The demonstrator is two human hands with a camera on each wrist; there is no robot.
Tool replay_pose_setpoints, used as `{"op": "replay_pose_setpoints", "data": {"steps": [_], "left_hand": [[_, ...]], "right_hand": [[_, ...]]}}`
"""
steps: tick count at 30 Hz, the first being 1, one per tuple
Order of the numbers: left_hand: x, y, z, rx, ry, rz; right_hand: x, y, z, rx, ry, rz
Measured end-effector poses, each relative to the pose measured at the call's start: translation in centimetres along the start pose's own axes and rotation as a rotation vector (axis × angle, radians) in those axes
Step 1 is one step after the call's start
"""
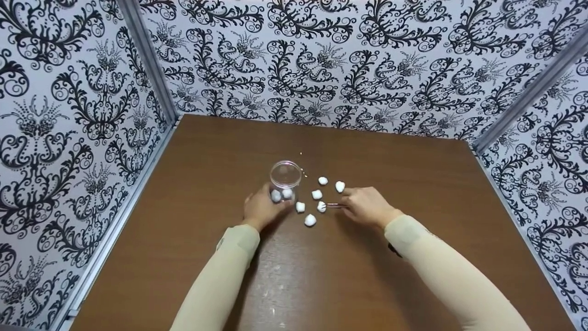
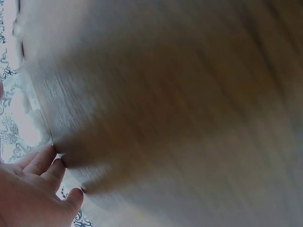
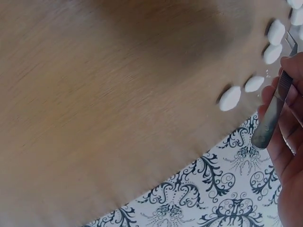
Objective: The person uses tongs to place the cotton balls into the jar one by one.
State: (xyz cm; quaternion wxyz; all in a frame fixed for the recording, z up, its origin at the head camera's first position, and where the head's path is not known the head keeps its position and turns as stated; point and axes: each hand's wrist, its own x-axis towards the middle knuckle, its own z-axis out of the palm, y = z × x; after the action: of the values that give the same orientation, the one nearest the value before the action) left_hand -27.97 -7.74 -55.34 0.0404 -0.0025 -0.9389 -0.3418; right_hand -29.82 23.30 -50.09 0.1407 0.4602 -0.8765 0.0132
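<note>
My left hand (image 1: 262, 209) holds a clear round jar (image 1: 285, 185) by its side, the fingers at its left and the thumb near its front. Inside the jar lie white cotton balls (image 1: 287, 193), low down. My right hand (image 1: 367, 205) pinches metal tweezers (image 3: 274, 111) between thumb and fingers. Their narrow tips point left and reach a cotton ball (image 1: 321, 207) on the table. In the left wrist view, only the fingers (image 2: 45, 163) and a blurred part of the jar show at the left edge.
Several loose cotton balls (image 1: 317, 194) lie on the brown wooden table (image 1: 220, 151), between the jar and my right hand. Small white crumbs (image 1: 304, 174) are scattered just right of the jar's rim. Patterned walls (image 1: 321, 69) enclose the table at the back and sides.
</note>
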Motion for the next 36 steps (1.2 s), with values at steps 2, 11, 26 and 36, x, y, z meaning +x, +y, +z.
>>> {"op": "replay_pose_setpoints", "data": {"steps": [2,11,26,36], "left_hand": [[0.0,-0.1,0.1,0.006,0.001,-0.002],[0.1,-0.2,0.3,0.009,0.019,0.009],[0.1,0.0,0.1,-0.004,0.008,0.008],[-0.1,0.0,-0.1,-0.004,-0.023,-0.015]], "right_hand": [[0.1,-0.1,0.2,-0.011,0.003,-0.012],[0.2,-0.2,0.6,-0.034,0.005,-0.033],[0.1,0.0,1.2,-0.058,0.025,-0.026],[-0.4,1.4,-0.4,-0.059,0.091,-0.029]]}}
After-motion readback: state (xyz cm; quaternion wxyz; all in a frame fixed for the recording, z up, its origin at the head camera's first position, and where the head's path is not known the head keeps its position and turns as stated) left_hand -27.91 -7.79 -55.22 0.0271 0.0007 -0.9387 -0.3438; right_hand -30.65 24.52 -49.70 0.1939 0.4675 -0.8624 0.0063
